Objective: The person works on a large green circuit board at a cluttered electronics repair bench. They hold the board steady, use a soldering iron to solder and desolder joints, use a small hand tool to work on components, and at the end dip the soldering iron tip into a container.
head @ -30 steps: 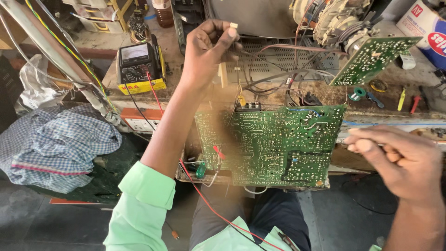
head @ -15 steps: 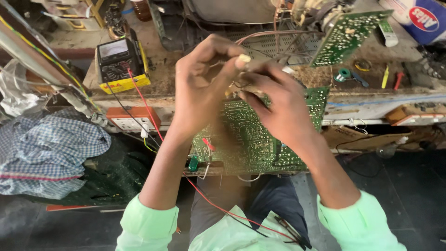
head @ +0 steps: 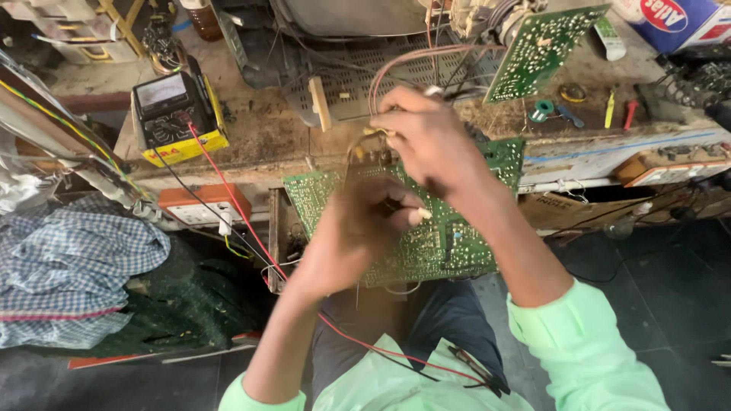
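Roughly flat: circuit board (head: 457,243), long axis left-right.

We see the circuit board (head: 449,243) before the workbench (head: 259,141), the multimeter (head: 177,118) on it at left, a second board (head: 542,47) behind, right.

Both hands work over a green circuit board (head: 449,243) that leans against the tabletop (head: 259,141) edge. The left hand (head: 358,232) rests on the board's face; the right hand (head: 430,141) is at its top edge, fingers pinched. A yellow multimeter (head: 177,116) sits left, with its red lead (head: 236,205) trailing down. A second board (head: 544,49) stands behind.
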`<state>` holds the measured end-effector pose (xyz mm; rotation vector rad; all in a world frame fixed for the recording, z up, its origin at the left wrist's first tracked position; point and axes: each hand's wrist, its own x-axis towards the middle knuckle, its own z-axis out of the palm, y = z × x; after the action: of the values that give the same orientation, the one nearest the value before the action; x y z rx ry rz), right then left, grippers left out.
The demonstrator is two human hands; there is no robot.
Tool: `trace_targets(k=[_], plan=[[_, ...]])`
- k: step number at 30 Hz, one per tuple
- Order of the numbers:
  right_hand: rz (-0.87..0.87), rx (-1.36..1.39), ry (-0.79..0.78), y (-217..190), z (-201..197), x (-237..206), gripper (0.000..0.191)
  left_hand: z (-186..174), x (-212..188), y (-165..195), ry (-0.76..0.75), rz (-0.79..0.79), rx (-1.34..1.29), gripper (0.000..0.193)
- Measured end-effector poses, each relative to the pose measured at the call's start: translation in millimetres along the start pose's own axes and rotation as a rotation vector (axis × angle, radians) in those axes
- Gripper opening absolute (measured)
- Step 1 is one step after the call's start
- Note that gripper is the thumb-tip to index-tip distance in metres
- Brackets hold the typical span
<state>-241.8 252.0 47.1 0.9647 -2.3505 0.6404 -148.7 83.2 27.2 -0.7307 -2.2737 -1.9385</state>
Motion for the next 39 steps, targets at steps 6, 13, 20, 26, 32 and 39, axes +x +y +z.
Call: trace_targets(k=[6, 13, 20, 26, 32, 39], plan=[[0.349, 0.362, 0.101, -29, -57, -80, 0.023, 26, -10, -17, 0.136, 0.014, -0.033, 0.011], [0.335, 0.317, 0.211, -42, -19, -150, 0.016, 44, -15, -31, -0.008, 0.034, 0.167, 0.014], [0.693, 1.058, 0.196, -20, 7, -187, 0.012, 49, -19, -33, -0.068, 0.217, 0.296, 0.010], [0.772, 1.474, 0.279, -10, 16, -202, 0.013, 56, -14, -21, -0.118, -0.155, 0.090, 0.014], [0.838, 1.462, 0.319, -11, 16, -205, 0.017, 57, -12, -17, -0.119, -0.112, 0.106, 0.013], [0.771, 1.288, 0.417, -25, 18, -198, 0.019, 62, -17, -20, -0.086, -0.206, 0.127, 0.014]])
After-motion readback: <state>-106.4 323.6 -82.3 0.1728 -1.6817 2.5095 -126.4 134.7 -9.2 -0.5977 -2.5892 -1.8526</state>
